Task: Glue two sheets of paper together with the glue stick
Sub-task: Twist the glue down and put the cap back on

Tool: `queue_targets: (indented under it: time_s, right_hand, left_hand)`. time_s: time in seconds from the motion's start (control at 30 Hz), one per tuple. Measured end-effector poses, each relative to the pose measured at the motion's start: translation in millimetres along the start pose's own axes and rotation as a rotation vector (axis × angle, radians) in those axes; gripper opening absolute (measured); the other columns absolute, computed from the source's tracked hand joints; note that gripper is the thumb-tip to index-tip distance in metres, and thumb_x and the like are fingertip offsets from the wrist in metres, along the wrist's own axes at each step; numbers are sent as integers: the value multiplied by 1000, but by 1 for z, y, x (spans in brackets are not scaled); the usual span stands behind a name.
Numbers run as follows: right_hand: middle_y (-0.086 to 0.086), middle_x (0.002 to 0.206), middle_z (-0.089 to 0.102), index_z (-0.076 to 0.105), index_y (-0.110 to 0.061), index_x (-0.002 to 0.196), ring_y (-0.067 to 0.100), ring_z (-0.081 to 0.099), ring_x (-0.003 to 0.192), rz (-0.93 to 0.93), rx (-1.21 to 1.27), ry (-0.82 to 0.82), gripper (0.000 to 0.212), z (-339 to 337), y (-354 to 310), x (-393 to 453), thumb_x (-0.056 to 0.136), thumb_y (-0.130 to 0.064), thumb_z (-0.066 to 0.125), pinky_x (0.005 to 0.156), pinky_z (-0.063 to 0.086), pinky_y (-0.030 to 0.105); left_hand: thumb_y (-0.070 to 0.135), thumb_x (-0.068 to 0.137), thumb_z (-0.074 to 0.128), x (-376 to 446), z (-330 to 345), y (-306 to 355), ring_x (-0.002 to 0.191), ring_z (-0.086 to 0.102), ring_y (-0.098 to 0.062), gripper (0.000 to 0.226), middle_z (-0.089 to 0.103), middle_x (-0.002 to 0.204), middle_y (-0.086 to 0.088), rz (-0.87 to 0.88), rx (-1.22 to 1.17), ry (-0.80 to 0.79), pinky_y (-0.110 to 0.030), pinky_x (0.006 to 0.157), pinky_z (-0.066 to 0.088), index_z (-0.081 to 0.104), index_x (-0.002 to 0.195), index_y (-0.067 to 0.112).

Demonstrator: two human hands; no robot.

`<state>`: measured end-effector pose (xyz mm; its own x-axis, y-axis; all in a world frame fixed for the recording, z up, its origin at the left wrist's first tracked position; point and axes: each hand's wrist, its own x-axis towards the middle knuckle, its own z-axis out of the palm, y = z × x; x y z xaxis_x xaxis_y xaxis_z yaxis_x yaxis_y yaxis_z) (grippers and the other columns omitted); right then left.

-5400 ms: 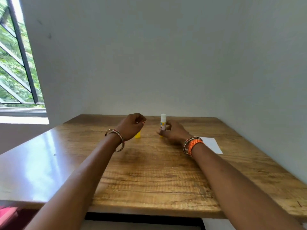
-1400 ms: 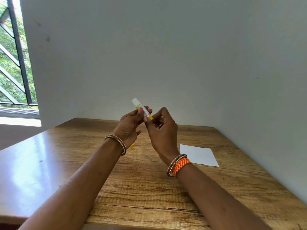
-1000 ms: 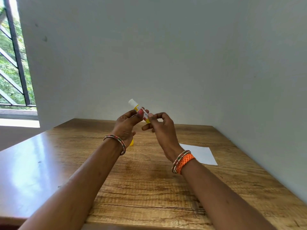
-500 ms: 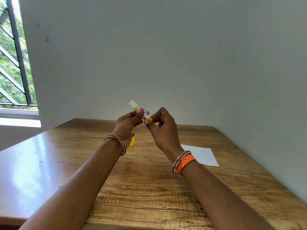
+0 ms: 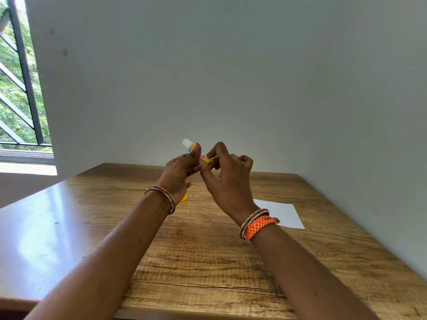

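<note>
Left grip: left hand (image 5: 179, 172) holds the glue stick (image 5: 197, 153) by the barrel between thumb and fingers, raised above the bench (image 5: 196, 262), white end tilted up and away.
Right grip: right hand (image 5: 227, 183) pinches the yellow base of the stick between thumb and forefinger; the other fingers curl loose.
Why held so: one hand steadies the barrel while the other works the base. Judged: the base is being twisted to wind the glue out.
Cap: yellow cap (image 5: 184, 197) rests on the bench just behind the left wrist, mostly hidden; set aside so the tip is open.
Paper: white paper (image 5: 280, 214) lies flat on the bench to the right, near the wall (image 5: 231, 77), well apart from the stick. No glue applied, as far as can be seen.
Hard to make out: whether one sheet or two stacked; the near left corner is covered by the right wrist. How far the glue protrudes cannot be told. Label print too small to read.
</note>
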<state>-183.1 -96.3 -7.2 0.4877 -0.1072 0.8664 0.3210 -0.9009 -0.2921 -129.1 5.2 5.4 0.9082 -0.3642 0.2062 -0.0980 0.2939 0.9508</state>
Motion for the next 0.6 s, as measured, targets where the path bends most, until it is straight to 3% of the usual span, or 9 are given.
queue_targets:
  time_s: [0.2,0.3,0.43,0.5,0.53,0.6]
  right_hand:
    - [-1,87,69,58,-19,104,22,55,95,-105,-233,57,22,2,1,-2,84,-18,65,85,22,37]
    - [-3,88,67,57,-20,102,20,54,94,-74,-217,76,22,3,1,-2,82,-20,66,84,21,35]
    - [-5,85,67,49,-23,96,8,60,82,267,225,18,20,4,1,-1,87,-35,63,87,35,32]
    - [-1,77,70,49,-21,95,-4,62,63,389,466,-27,17,3,0,0,89,-31,61,66,45,18]
    - [0,75,71,49,-19,96,-7,60,56,424,538,-46,16,3,0,-1,90,-28,60,54,43,10]
    - [-2,74,71,50,-17,98,-4,60,56,502,648,-85,14,3,2,0,92,-26,58,48,42,5]
  left_hand:
    - [47,77,62,0,1,1,108,56,-18,37,67,111,-1,20,32,49,-46,96,25,65,97,16]
    - [45,78,62,0,2,1,106,56,-16,38,66,111,-2,19,17,48,-47,97,25,65,100,14]
    - [41,81,59,-1,3,2,111,55,-14,39,65,118,-4,39,-6,25,-44,94,24,65,108,13]
    - [38,83,59,-2,2,4,115,53,-16,41,63,121,-5,44,-15,30,-44,92,23,63,113,11]
    - [38,83,59,-3,2,5,116,53,-15,42,63,121,-5,41,-14,32,-43,92,23,62,114,11]
    - [39,83,59,-3,2,5,114,53,-15,42,64,120,-4,32,-3,32,-43,93,24,62,115,12]
